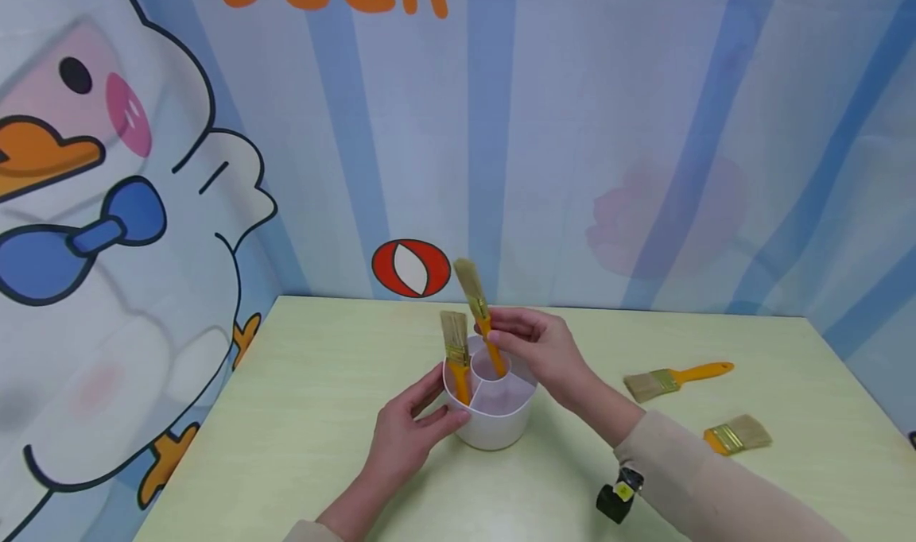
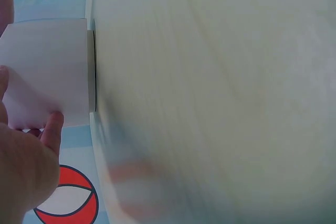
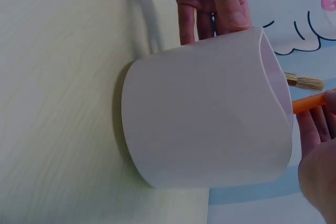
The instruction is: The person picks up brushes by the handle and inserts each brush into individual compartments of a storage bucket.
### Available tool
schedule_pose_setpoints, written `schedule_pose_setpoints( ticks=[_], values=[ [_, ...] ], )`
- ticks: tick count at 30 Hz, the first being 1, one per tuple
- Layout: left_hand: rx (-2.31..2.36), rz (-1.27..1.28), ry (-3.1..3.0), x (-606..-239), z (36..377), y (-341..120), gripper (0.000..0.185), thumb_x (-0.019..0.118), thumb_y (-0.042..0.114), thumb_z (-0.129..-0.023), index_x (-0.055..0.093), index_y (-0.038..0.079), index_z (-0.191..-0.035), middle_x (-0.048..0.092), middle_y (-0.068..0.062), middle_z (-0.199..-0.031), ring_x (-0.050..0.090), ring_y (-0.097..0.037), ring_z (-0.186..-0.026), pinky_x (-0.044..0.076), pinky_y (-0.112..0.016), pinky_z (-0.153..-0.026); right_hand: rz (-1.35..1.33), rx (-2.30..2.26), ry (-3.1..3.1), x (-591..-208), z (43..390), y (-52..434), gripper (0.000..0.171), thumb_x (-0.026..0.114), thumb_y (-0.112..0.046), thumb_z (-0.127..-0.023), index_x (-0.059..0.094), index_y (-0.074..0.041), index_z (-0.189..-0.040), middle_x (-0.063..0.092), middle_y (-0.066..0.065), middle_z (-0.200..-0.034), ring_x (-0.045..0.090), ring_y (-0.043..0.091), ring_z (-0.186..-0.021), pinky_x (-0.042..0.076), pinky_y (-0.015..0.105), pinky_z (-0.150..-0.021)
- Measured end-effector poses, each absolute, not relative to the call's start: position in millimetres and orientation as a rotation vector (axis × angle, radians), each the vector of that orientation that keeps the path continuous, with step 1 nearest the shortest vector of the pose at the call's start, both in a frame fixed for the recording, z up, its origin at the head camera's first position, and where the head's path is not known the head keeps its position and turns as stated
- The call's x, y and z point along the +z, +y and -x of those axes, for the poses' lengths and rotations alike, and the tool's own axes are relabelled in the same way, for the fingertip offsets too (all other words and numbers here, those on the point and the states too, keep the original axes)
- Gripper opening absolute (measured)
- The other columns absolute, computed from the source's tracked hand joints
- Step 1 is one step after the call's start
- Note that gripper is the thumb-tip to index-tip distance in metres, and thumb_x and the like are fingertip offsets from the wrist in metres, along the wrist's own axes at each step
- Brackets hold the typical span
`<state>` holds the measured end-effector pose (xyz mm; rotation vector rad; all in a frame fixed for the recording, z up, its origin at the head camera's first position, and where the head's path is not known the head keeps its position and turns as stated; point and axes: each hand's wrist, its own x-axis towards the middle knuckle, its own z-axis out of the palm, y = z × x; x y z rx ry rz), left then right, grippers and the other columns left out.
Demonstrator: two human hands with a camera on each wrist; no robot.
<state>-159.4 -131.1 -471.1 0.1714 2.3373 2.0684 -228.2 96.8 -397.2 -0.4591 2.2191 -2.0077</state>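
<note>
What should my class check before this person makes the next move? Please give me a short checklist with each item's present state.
1. White holder upright on the table: ok.
2. Left hand holding the white holder's side: ok.
3. Right hand gripping the held brush by its handle, bristles up: ok.
4. Held brush's handle end touching the floor of the round middle compartment: cannot tell.
5. Standing brush inside the white holder, bristles up: ok.
6. All brushes in the white holder: not ok; a farther brush and a nearer brush lie on the table.
</note>
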Motion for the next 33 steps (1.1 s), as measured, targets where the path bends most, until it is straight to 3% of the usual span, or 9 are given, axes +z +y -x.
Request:
schedule_pose_setpoints(
  ticks=[8, 33],
  values=[
    [2.066, -0.178, 2.344, -470.7, 158.9, -131.3, 0.076, 0.090, 0.026, -0.089, 0.056, 0.020, -0.157, 0.054, -0.003, -0.161, 0.053, -0.032, -0.147, 0.059, -0.032, -0.101, 0.603, -1.875, 2.319, -397.2, 229.1, 102.3, 0.036, 0.074, -0.003, -0.100, 0.071, 0.003, -0.135, 0.077, 0.019, -0.123, 0.075, 0.032, -0.115, 0.062, 0.031, -0.099],
    [2.066, -0.186, 2.337, -470.9, 158.5, -131.4, 0.075, 0.089, 0.026, -0.090, 0.055, 0.019, -0.158, 0.053, -0.004, -0.161, 0.052, -0.033, -0.147, 0.059, -0.033, -0.101, 0.916, -1.538, 2.569, -397.5, 224.0, 99.1, 0.032, 0.075, -0.003, -0.099, 0.075, -0.002, -0.131, 0.079, 0.013, -0.120, 0.079, 0.025, -0.105, 0.066, 0.032, -0.089]
  ],
)
